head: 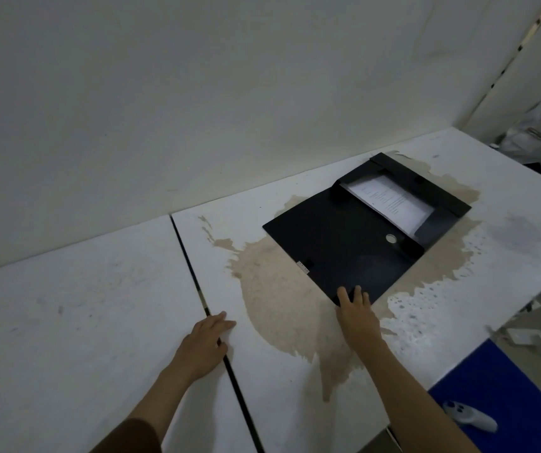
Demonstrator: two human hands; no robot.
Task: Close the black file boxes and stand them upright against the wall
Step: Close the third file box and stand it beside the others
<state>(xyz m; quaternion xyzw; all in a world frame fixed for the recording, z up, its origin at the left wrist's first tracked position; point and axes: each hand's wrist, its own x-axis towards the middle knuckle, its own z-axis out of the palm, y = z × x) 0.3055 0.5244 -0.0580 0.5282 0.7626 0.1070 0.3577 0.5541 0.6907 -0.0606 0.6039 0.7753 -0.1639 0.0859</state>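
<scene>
One black file box (344,246) lies flat and open on the white table (99,305), to the right of centre, near the wall (197,109). Its wide cover is spread toward me, and white papers (390,199) show in the tray at its far end. My right hand (357,313) rests on the near corner of the cover, fingers spread over the edge. My left hand (205,341) lies flat on the table beside the dark gap between the two tabletops, holding nothing.
A large brown worn patch (282,305) surrounds the box. The table's right edge runs diagonally; beyond it stands a blue chair (491,387) with a white controller (468,416) on it. A person in white (540,138) sits at the far right.
</scene>
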